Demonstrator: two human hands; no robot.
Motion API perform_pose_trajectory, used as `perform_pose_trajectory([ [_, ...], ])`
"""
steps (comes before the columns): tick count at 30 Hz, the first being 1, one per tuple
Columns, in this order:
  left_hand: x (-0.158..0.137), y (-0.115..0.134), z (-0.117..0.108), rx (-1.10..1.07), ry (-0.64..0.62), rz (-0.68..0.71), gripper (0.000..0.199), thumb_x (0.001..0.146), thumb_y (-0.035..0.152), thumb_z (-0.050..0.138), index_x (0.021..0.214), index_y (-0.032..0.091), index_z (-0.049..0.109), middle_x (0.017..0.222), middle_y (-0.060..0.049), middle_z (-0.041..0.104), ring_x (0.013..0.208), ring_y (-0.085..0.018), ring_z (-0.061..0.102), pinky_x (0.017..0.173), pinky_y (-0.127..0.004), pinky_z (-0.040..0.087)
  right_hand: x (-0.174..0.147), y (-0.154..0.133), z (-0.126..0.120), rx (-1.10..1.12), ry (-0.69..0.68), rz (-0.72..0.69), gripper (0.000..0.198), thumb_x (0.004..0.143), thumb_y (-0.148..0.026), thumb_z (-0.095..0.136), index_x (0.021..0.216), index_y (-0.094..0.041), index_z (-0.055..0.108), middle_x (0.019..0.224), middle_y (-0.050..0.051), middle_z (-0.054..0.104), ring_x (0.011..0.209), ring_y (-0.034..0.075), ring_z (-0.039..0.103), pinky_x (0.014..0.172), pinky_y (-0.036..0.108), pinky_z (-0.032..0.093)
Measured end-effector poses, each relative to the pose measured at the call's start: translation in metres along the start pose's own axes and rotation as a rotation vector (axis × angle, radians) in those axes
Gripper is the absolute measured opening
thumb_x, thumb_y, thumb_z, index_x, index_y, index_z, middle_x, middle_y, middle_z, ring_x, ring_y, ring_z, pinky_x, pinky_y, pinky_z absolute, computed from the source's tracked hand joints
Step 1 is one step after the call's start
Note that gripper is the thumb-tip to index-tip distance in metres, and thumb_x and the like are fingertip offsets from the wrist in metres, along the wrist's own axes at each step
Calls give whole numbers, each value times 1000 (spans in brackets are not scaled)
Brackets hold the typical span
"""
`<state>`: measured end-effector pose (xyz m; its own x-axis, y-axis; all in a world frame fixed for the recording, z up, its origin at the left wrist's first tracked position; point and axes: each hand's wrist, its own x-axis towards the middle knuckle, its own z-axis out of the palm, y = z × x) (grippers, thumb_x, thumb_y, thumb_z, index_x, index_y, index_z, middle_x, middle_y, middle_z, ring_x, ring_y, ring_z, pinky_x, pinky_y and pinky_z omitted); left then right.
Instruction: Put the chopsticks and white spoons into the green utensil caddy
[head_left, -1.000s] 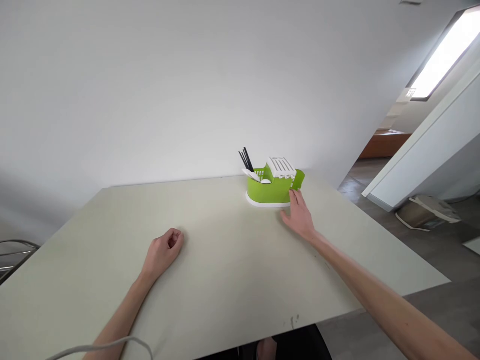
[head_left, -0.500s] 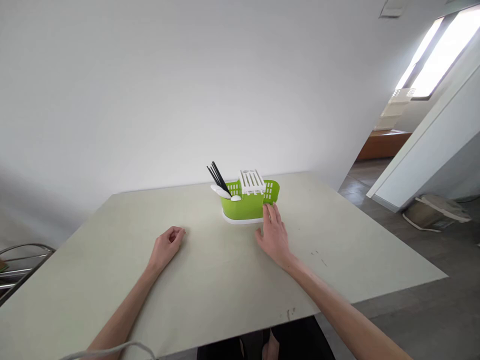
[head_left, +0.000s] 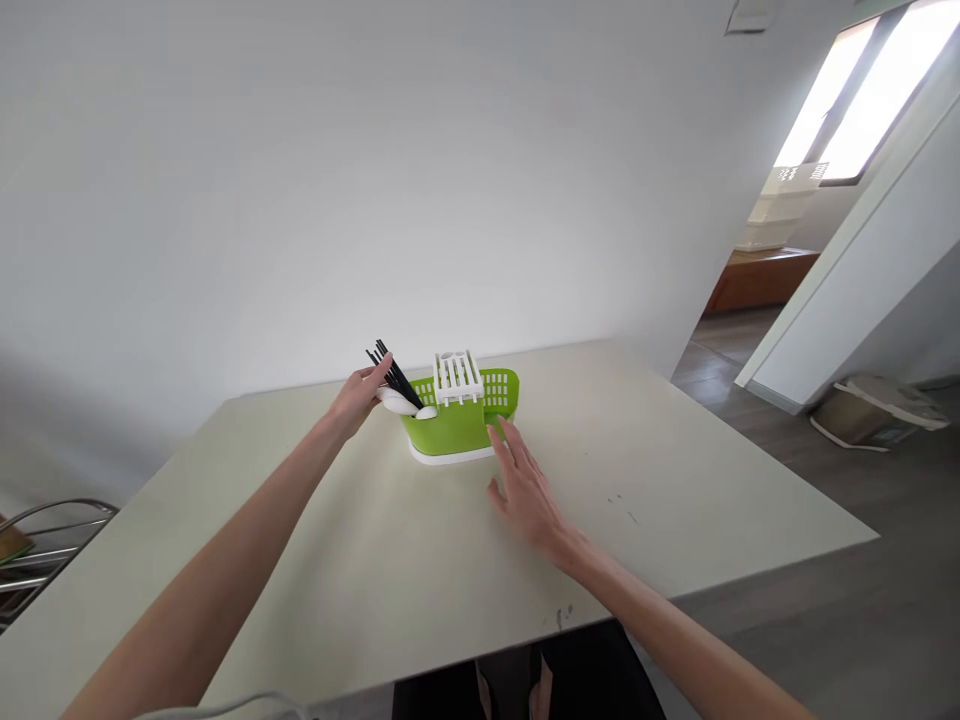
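Observation:
A green cutlery holder [head_left: 450, 433] with a white base and a slotted white top rack [head_left: 458, 378] stands on the table. Black chopsticks [head_left: 405, 387] lean out of its left end, with white spoons [head_left: 398, 402] beside them. My left hand [head_left: 358, 400] has its fingers closed about the upper chopsticks, next to the spoon handles; part of the grip is hidden. At the holder's front right, my right hand [head_left: 525, 488] is open, fingers extended, fingertips at the low edge. Whether they press on it I cannot tell.
The pale table [head_left: 360, 580] runs back to a white wall [head_left: 337, 180]. A metal-framed rack [head_left: 52, 550] is at the left, and a lidded bin [head_left: 874, 412] stands on the floor at the right. A grey cable [head_left: 247, 703] crosses the bottom left.
My left hand has risen from the tabletop and reached forward to the chopsticks. The holder sits farther left and slightly nearer; my right hand has moved left with it. The view has shifted a little.

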<state>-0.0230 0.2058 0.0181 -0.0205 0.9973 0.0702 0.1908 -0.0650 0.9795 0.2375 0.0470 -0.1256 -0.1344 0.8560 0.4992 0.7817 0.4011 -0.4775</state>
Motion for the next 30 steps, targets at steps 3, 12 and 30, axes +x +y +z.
perform_pose_trajectory([
  [3, 13, 11, 7, 15, -51, -52, 59, 76, 66, 85, 100, 14, 68, 103, -19, 81, 104, -31, 76, 91, -43, 60, -18, 20, -11, 46, 37, -27, 89, 100, -12, 41, 173, -35, -4, 180, 6, 13, 163, 25, 22, 122, 49, 43],
  [12, 32, 19, 16, 144, -3, 15, 20, 101, 29, 59, 86, 16, 63, 99, -17, 83, 89, -26, 81, 93, -44, 63, -50, 73, -17, -41, 10, 205, 78, 101, -18, 40, 173, -27, 12, 176, 13, 26, 160, 29, 31, 124, 55, 38],
  [30, 6, 109, -71, -269, 412, 486, 26, 113, 22, 39, 94, 14, 53, 95, -11, 78, 86, -17, 79, 99, -46, 62, -55, 79, -9, -96, -17, 141, 67, 103, -25, 39, 169, -23, 29, 171, 14, 38, 154, 30, 42, 121, 53, 41],
])
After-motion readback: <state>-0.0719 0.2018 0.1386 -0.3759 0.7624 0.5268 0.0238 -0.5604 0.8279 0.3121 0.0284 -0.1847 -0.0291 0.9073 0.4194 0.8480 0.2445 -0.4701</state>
